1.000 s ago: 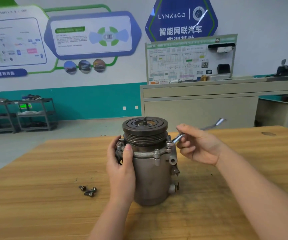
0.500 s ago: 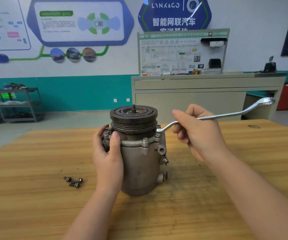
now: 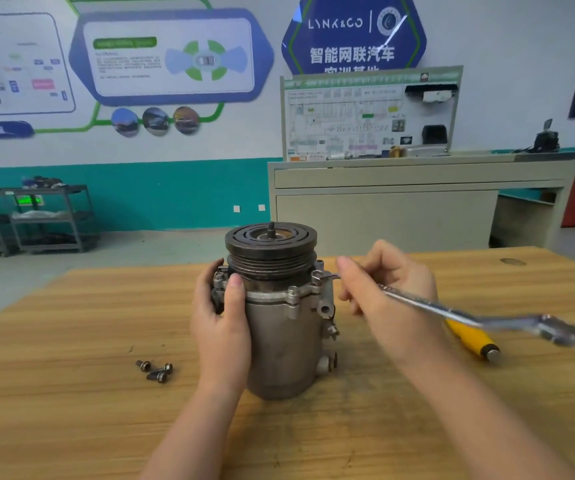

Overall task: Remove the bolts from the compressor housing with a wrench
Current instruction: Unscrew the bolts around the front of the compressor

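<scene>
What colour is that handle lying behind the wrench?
Yellow handle, seen in the head view.

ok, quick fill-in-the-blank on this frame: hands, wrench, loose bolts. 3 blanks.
1. The left hand grips the compressor housing, which stands ____ on the wooden table.
2. The right hand holds the ____, one end at a bolt on the housing's flange.
3. The loose bolts lie on the table to the ____ of the housing.

Missing words: upright; wrench; left
</scene>
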Demonstrator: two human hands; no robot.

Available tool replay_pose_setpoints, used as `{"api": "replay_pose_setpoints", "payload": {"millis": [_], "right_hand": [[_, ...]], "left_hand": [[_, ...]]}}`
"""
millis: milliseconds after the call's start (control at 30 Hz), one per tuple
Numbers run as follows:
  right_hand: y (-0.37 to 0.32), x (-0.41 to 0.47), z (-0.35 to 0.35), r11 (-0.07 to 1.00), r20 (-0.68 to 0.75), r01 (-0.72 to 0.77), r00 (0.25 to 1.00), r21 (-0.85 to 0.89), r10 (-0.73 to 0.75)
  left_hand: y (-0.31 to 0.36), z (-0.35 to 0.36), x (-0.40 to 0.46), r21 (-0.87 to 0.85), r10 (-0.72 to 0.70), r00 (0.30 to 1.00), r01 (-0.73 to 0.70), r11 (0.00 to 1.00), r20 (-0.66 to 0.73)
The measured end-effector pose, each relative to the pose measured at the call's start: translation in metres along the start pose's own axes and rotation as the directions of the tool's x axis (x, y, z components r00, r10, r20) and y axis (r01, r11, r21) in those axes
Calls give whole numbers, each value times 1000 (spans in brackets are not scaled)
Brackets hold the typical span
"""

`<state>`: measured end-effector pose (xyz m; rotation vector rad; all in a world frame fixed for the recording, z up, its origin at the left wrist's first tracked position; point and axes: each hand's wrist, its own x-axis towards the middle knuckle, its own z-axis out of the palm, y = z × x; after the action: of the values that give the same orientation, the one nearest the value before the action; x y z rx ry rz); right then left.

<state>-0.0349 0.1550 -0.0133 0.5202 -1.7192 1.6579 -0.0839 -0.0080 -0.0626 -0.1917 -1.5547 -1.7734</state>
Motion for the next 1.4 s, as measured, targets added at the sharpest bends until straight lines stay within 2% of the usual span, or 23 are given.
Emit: {"api": "replay_pose_setpoints", "payload": {"millis": [33,67,100,167,267,367,400,467,533,667,800,1000,1067,1133,1200,1233,1300,1367,1400], "right_hand": [[2,9,-7,966,99,-169,983,195,152],[5,20,-14,886,216,-321,941,333,260],[9,30,-19,798,321,-445,887,406,332],[18,46,-21,681,451,-597,791,424,413],[29,57,-13,555,506,-676,734,485,452],[31,59,-13,448,409,-597,794,666,450],[30,58,-15,465,355,-557,817,688,454],[25,53,-17,573,253,-492,857,655,448],[18,44,-14,694,182,-425,899,581,397],[9,29,-7,860,85,-293,955,417,284],[2,22,-5,962,14,-181,983,203,182],[-16,18,7,989,-52,-148,988,-13,147],[-20,11,17,969,-55,-14,998,-248,1],[-22,0,28,823,26,194,976,-534,-214],[-23,-10,32,709,102,319,938,-629,-331],[-21,-12,30,714,101,322,937,-622,-335],[-15,-8,20,860,31,189,980,-474,-198],[-9,3,7,990,18,-48,999,-133,51],[-6,11,-1,984,74,-172,983,54,168]], "left_hand": [[-1,0,0,-1,-2,1000,2,1000,-1],[-2,-1,1,-3,-5,1000,5,1000,-4],[-2,-1,1,-2,-5,1000,5,1000,-6],[-2,0,2,6,-1,1000,1,1000,-2],[-3,0,1,2,-3,1000,3,1000,-2],[-3,1,2,-7,-2,1000,2,1000,0],[-3,1,2,-10,-5,1000,5,1000,-3],[-3,2,1,-18,-15,1000,14,1000,-8],[-3,2,1,-24,-21,1000,21,1000,-4],[-4,2,2,-28,-25,1000,25,999,-6],[-3,2,2,-21,-29,1000,29,999,6],[-2,2,3,-15,-23,1000,23,1000,0],[-2,2,2,-15,-24,1000,24,1000,-1],[-1,1,2,-26,-37,999,37,999,13],[-1,0,2,-33,-51,998,52,998,35],[-1,0,2,-28,-50,998,50,998,34],[-1,0,1,-13,-44,999,45,999,23],[-2,0,1,-12,-48,999,48,999,22],[-2,0,1,-13,-47,999,47,999,23]]}}
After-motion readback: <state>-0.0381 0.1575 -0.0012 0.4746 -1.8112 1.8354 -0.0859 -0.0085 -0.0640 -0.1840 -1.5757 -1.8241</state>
